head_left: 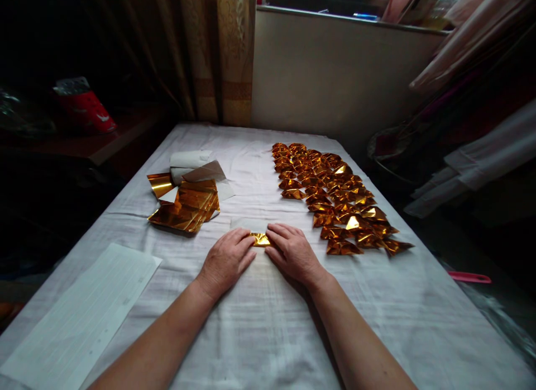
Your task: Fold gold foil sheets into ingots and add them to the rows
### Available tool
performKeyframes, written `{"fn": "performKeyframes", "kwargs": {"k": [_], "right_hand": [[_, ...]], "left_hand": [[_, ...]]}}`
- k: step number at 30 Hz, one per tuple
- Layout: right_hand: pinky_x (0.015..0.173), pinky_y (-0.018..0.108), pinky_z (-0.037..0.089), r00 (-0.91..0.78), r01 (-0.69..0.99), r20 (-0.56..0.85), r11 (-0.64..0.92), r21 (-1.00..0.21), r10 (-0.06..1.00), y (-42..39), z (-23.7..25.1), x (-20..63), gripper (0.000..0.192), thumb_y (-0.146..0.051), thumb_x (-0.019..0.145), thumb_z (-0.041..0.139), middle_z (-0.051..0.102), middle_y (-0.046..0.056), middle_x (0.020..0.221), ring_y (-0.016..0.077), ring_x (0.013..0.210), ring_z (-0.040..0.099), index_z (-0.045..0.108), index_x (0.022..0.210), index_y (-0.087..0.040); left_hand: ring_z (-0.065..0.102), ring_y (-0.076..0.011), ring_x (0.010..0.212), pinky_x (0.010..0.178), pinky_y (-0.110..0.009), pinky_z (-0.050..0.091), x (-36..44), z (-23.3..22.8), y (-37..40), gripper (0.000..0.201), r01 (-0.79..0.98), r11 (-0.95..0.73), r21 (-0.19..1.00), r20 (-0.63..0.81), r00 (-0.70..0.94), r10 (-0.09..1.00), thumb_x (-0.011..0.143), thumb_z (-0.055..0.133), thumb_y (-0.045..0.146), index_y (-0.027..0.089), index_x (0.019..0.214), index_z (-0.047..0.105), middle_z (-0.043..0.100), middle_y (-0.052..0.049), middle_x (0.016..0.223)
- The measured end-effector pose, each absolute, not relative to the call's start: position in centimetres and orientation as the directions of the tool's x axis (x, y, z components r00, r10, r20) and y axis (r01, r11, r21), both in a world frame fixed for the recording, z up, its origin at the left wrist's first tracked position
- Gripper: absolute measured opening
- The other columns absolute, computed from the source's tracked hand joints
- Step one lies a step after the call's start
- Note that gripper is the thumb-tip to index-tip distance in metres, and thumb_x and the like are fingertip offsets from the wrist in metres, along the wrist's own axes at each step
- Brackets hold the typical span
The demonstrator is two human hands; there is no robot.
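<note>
Both hands rest palm down on the white cloth of the table (259,323), fingers meeting over a small piece of gold foil paper (260,239). My left hand (228,258) presses its left end and my right hand (293,251) presses its right end; only a narrow strip of gold shows between the fingertips. The white back of the sheet (248,224) lies flat just beyond the fingers.
Several folded gold foil pieces (335,203) lie in rows to the right. A stack of unfolded gold sheets (186,207) with white paper (190,160) sits at the left. A lined white sheet (79,317) lies near left. A pink object (469,277) lies off the table's right edge.
</note>
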State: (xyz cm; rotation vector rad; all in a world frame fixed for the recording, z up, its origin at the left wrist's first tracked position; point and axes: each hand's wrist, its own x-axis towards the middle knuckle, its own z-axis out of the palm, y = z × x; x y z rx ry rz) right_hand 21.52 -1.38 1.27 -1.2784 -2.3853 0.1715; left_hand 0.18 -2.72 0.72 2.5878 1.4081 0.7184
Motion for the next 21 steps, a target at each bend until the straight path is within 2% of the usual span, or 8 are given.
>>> {"fn": "performKeyframes", "kwargs": {"k": [4,8,15,21], "right_hand": [[0.101,0.046,0.044,-0.46,0.758,0.312,0.55,-0.349,0.832,-1.3,1.0,21.6,0.036,-0.025,0.088,0.062,0.063,0.01,0.132,0.0274,0.122,0.056,0.064,0.123,-0.021],[0.102,0.046,0.044,-0.437,0.738,0.352,0.554,-0.385,0.827,-1.4,0.6,21.7,0.042,-0.024,0.086,0.062,0.063,0.01,0.132,0.0267,0.122,0.056,0.06,0.128,-0.022],[0.101,0.044,0.045,-0.43,0.727,0.377,0.562,-0.394,0.821,-1.5,0.6,21.7,0.038,-0.022,0.086,0.06,0.064,0.01,0.131,0.0255,0.121,0.057,0.063,0.124,-0.023],[0.099,0.045,0.045,-0.433,0.743,0.361,0.554,-0.377,0.826,-1.3,0.6,21.6,0.033,-0.022,0.085,0.064,0.065,0.009,0.128,0.027,0.119,0.058,0.065,0.119,-0.022]], "left_hand": [[0.061,-0.0228,0.111,0.099,-0.039,0.05,0.1,1.1,-2.3,0.019,0.765,-0.543,0.346,0.328,0.443,0.834,0.091,0.062,0.026,0.021,0.109,0.067,0.067,-0.007,0.119],[0.064,-0.0211,0.104,0.092,-0.035,0.051,0.2,1.5,-2.1,0.015,0.779,-0.535,0.326,0.327,0.438,0.837,0.091,0.063,0.027,0.022,0.104,0.069,0.069,-0.005,0.114],[0.066,-0.0178,0.092,0.079,-0.029,0.051,0.3,1.5,-1.6,0.012,0.805,-0.554,0.213,0.351,0.466,0.812,0.093,0.06,0.028,0.023,0.1,0.069,0.071,-0.003,0.107],[0.066,-0.016,0.085,0.07,-0.026,0.048,0.3,1.3,-1.1,0.019,0.806,-0.579,0.12,0.395,0.497,0.773,0.098,0.052,0.033,0.022,0.098,0.068,0.072,-0.002,0.1]]}}
